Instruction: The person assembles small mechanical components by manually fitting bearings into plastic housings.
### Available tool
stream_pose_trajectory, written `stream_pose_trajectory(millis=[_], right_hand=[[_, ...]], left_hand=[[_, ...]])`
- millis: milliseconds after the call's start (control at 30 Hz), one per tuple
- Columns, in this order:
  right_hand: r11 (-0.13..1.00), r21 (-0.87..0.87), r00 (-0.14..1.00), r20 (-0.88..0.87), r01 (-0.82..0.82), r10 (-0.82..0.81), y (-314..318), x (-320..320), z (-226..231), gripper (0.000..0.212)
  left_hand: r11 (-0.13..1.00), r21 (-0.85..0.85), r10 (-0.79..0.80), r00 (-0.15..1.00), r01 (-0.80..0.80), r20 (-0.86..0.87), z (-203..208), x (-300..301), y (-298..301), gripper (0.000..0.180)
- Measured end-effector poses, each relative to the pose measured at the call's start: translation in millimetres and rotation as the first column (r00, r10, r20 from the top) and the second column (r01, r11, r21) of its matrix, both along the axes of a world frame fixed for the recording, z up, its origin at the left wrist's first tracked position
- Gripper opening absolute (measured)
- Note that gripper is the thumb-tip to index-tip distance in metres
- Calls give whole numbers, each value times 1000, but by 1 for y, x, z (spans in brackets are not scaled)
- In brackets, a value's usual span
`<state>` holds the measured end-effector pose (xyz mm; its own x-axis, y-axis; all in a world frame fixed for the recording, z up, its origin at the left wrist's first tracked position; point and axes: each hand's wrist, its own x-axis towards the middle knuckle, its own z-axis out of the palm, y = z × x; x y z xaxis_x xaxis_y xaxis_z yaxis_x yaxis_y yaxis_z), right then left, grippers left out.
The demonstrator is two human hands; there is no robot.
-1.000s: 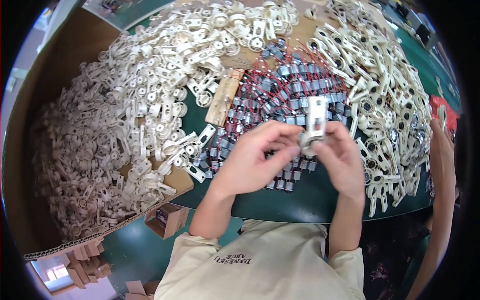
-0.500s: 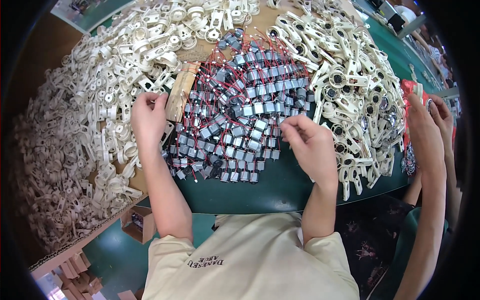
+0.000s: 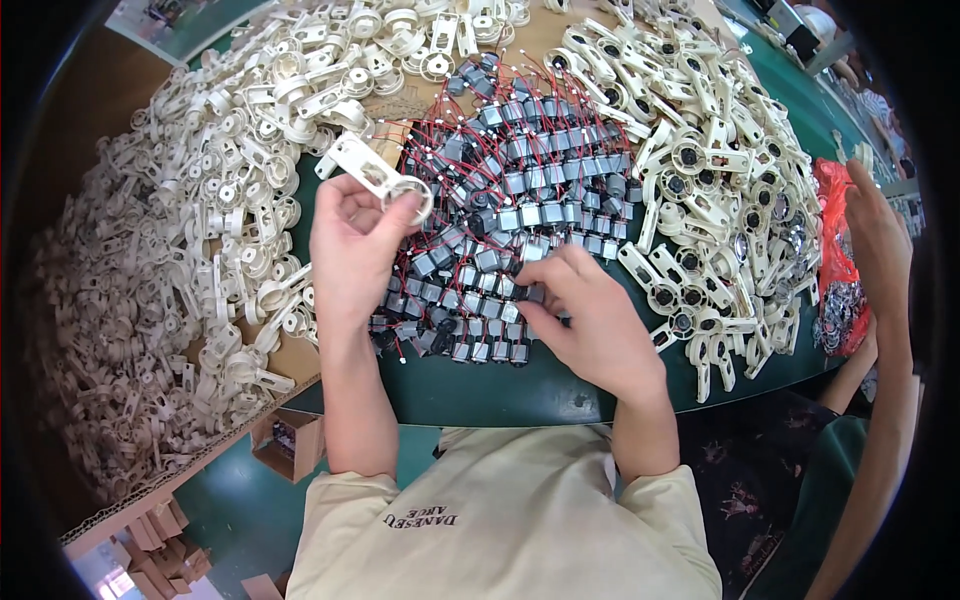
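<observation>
My left hand (image 3: pixel 355 245) is closed on a cream plastic housing (image 3: pixel 362 163), with the thumb pressed on its ring-shaped end and the slotted arm pointing up and left. My right hand (image 3: pixel 598 325) is at the near part of the motor pile, its thumb and fingertips pinching a small motor (image 3: pixel 532 293) that they partly cover. Several small grey electric motors (image 3: pixel 545 213) with red wires lie in rows and loose heaps in front of me.
A big heap of cream housings (image 3: pixel 230 180) fills the left side. Housings with dark round parts (image 3: pixel 690 200) are piled at the right. A wooden block (image 3: pixel 395 135) lies behind my left hand. Another person's hand (image 3: pixel 880 235) is beside a red plastic bag (image 3: pixel 838 265) at far right.
My left hand has come away from the housing heap toward the middle, now with a housing in it. My right hand has moved left and down onto a motor.
</observation>
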<state>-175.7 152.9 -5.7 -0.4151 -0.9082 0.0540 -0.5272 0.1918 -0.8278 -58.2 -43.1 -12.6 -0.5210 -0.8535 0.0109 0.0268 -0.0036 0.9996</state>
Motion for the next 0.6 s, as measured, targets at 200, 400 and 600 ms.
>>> stream_pose_trajectory(millis=[200, 400, 600], right_hand=[[997, -69, 984, 179, 37, -24, 3, -4, 10, 24], [998, 66, 948, -317, 10, 12, -6, 21, 5, 40], [998, 52, 914, -405, 20, 3, -6, 35, -7, 33]], left_hand=[[963, 148, -231, 973, 227, 9, 4, 2, 14, 30], [950, 160, -267, 963, 269, -34, 18, 0, 20, 34], [826, 341, -341, 880, 449, -332, 13, 4, 12, 41]])
